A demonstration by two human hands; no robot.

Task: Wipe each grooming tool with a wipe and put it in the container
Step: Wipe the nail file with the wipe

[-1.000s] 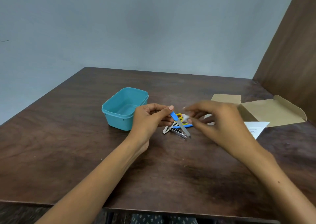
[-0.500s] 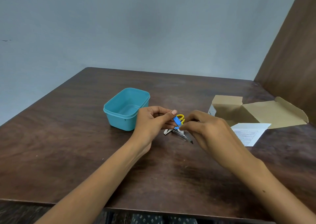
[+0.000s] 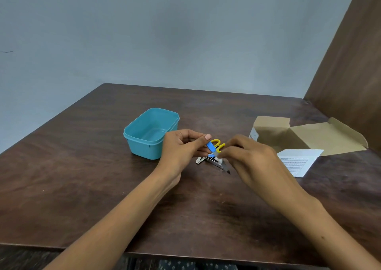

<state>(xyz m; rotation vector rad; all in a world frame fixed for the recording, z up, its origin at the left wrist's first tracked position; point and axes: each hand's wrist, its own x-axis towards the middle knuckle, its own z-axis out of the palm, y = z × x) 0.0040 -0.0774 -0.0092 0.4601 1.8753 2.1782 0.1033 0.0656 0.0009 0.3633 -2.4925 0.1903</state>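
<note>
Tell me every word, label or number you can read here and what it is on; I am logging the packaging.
Nothing can be read.
White leaflet: rows of printed lines, too small and blurred to read.
Open cardboard box: a white label on its left side with dark marks, too small to read.
Teal container: no text shows.

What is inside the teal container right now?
Nothing shows inside the teal container: its visible floor is bare. The left hand covers its near right corner, so that corner cannot be checked.
</note>
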